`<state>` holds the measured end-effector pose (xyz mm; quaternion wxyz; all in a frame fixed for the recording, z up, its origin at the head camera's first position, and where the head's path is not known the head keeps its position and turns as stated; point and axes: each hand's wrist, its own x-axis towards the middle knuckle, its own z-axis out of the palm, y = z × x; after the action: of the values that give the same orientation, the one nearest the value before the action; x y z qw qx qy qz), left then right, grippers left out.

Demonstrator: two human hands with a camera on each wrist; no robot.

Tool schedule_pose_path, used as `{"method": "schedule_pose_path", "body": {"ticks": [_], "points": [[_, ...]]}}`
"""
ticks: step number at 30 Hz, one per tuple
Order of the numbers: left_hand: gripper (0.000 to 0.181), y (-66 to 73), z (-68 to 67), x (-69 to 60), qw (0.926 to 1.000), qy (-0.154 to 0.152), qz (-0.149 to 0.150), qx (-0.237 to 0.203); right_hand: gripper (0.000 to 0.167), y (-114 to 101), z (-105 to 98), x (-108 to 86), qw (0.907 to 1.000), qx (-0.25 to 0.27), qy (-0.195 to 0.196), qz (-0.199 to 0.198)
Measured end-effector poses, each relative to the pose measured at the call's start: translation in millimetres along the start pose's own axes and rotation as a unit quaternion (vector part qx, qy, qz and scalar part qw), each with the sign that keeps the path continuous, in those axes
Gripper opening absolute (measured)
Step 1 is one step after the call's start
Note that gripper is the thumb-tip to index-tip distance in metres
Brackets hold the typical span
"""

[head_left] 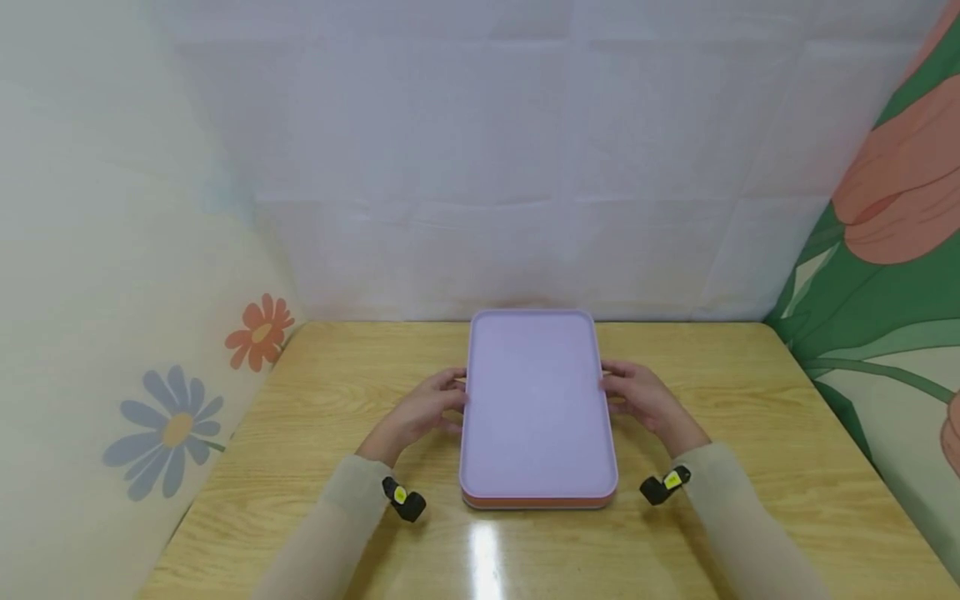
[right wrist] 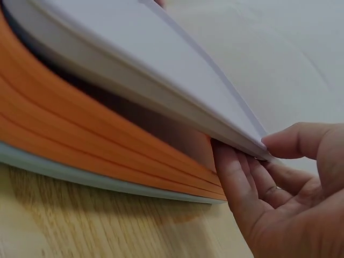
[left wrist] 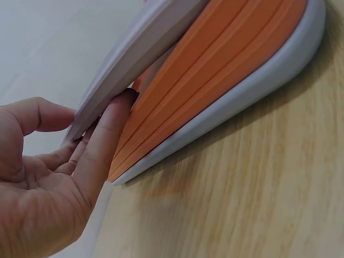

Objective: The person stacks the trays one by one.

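Observation:
A shallow lavender tray (head_left: 536, 400) with rounded corners and a raised rim lies on top of a ridged orange layer (left wrist: 215, 70). Beneath the orange is a pale grey-white base (left wrist: 236, 121) on the table. My left hand (head_left: 427, 408) pinches the tray's left rim, some fingers tucked under it. On the opposite side my right hand (head_left: 641, 398) holds the right rim the same way, thumb on top. Both wrist views show a gap between tray and orange layer, so the tray is raised there. What lies inside the gap is hidden.
A wood-grain table (head_left: 360, 367) bears the stack, with light glare near its front. White cloth (head_left: 450, 167) hangs behind. Flower-printed panels stand at left (head_left: 97, 292) and right (head_left: 892, 292).

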<state>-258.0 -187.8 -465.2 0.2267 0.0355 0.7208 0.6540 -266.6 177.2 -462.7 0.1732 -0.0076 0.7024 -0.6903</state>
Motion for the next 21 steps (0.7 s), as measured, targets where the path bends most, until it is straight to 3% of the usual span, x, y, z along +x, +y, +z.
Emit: {"method": "schedule_pose_path", "body": {"ticks": [11, 21], "points": [[0.06, 3.3, 2.9, -0.5, 0.9992, 0.001, 0.007, 0.04, 0.057, 1.3, 1.5, -1.6, 0.9988, -0.044, 0.02, 0.006], [0.057, 8.6, 9.7, -0.1, 0.9917, 0.045, -0.01, 0.12, 0.052, -0.1, 7.0, -2.4, 0.9936, -0.103, 0.047, 0.0]]}}
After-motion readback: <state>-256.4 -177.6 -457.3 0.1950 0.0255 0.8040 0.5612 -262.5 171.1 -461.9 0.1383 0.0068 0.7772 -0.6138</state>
